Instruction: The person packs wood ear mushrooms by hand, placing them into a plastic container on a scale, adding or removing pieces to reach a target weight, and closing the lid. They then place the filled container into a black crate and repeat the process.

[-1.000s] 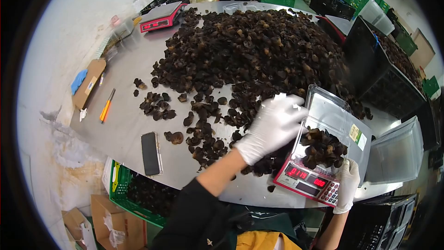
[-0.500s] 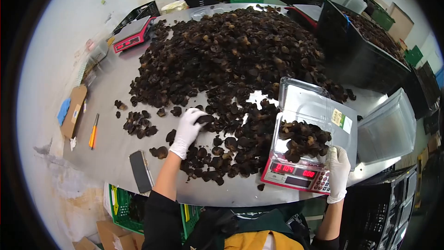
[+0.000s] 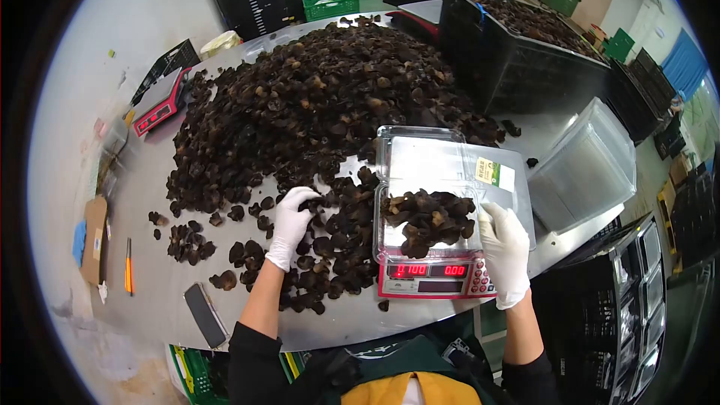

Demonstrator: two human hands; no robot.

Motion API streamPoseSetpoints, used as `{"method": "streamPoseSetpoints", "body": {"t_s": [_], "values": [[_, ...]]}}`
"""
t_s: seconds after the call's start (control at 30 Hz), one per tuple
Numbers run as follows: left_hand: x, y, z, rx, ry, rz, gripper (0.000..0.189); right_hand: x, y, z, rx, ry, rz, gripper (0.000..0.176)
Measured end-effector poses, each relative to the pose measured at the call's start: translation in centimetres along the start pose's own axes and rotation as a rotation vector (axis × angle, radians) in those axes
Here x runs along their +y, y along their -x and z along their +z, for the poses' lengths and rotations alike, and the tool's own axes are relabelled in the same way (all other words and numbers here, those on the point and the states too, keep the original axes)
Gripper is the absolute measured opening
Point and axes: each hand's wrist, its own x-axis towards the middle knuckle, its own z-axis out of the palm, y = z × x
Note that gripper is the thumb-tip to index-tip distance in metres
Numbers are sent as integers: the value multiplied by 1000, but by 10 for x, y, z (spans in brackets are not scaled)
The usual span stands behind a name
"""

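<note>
My left hand (image 3: 292, 226), in a white glove, is among the loose dark mushroom pieces (image 3: 330, 244), its fingers curled on a dark piece at their tips. On the red and silver scale (image 3: 427, 285), lit with red digits, rests an open clear plastic box (image 3: 380, 236) holding a clump of dark pieces (image 3: 429, 219). My gloved right hand (image 3: 504, 251) is at the box's right edge, its fingers bent together; whether they grip anything is hidden. The box's lid (image 3: 420, 154) lies folded back, near a label (image 3: 487, 171).
A large mushroom heap (image 3: 315, 97) covers the table's middle. Stacked clear boxes (image 3: 589, 169) and a full black crate (image 3: 517, 67) stand right. A second scale (image 3: 159, 105), a phone (image 3: 204, 315) and an orange pen (image 3: 129, 266) lie left.
The view has turned right, so things appear further left. My right hand has moved up along the box's side. The scale's reading has gone from 0.104 to 0.100.
</note>
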Motion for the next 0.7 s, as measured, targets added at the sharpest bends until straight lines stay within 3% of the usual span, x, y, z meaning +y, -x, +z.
{"method": "streamPoseSetpoints", "body": {"t_s": [0.07,0.1,0.17,0.23,0.27,0.37,0.47,0.57,0.63,0.7], "values": [[40,-7,1,12,137,2,38,-9,-8,1,2,4,-10,20],[72,-11,1,-7,169,31,23,-9,-11,4,17,-25,-26,20],[128,-13,10,-84,324,61,27,-9,-11,8,33,-56,-45,20],[159,-13,27,-102,41,360,31,-10,-8,13,19,-90,-28,20],[168,-10,41,-161,-26,376,36,-12,-4,15,-14,-87,12,21],[180,0,86,-343,-166,384,53,-12,0,22,108,81,-166,20],[186,4,83,-379,-206,433,64,-1,6,28,130,159,-201,24],[191,12,69,-382,-176,458,57,3,7,31,115,157,-196,25],[174,19,77,-447,-298,513,50,5,7,32,127,263,-316,31],[184,21,63,-384,-212,550,45,7,4,32,148,257,-314,26]]}}
